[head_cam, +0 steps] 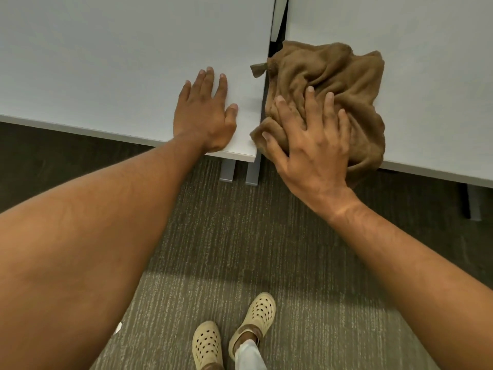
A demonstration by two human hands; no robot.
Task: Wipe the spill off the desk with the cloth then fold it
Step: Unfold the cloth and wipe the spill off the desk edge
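Across the upper left of the frame runs a white worktop [106,62], and the left hand [204,116] lies flat on its near right corner, fingers spread, holding nothing. Just right of centre the right hand [312,145] presses palm-down with splayed fingers on a crumpled brown cloth [338,76], not gripping it. The cloth sits on the near left corner of a second white worktop [426,76] at the upper right, one edge spilling over the narrow gap between the two.
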